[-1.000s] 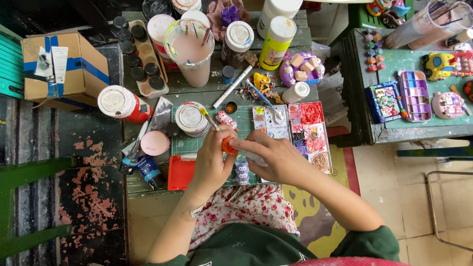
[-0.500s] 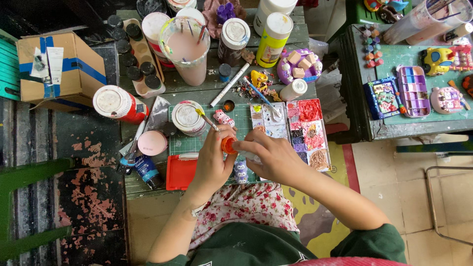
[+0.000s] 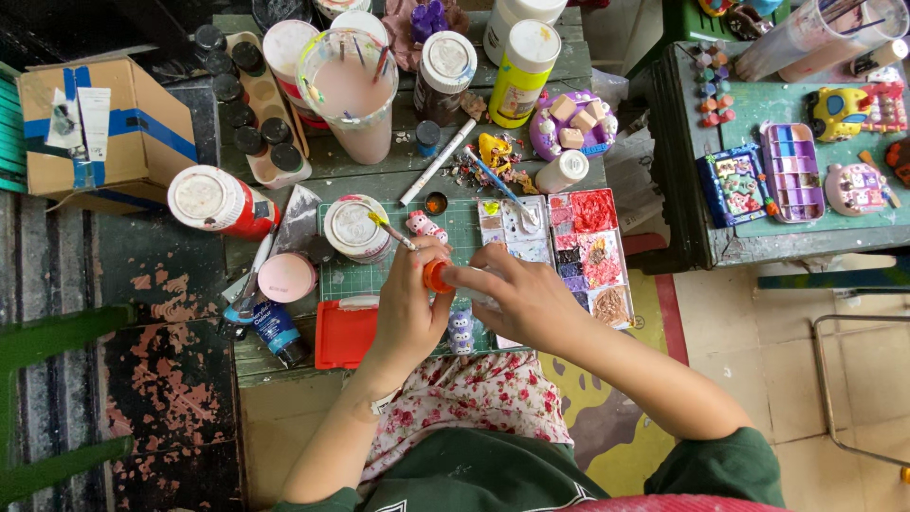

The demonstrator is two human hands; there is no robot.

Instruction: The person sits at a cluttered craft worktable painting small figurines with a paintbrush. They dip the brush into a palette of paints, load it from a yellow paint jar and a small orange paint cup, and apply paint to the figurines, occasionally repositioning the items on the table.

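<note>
My left hand pinches the orange cap of a small paint tube and also holds a thin brush with a yellow tip pointing up-left. The tube's pale body lies inside my right hand, which grips it from the right. Both hands meet over the green cutting mat on the worn wooden table. A small pink figurine lies just above my left hand. Another small figurine stands below the hands.
A paint palette sits right of my hands, a red tray and blue tube to the left. Behind are a white-lidded jar, a cup of pinkish water with brushes, a yellow bottle and a cardboard box. A second table with toys stands right.
Both hands stay together on the orange-capped tube with only slight finger movement. The view has shifted a little.
</note>
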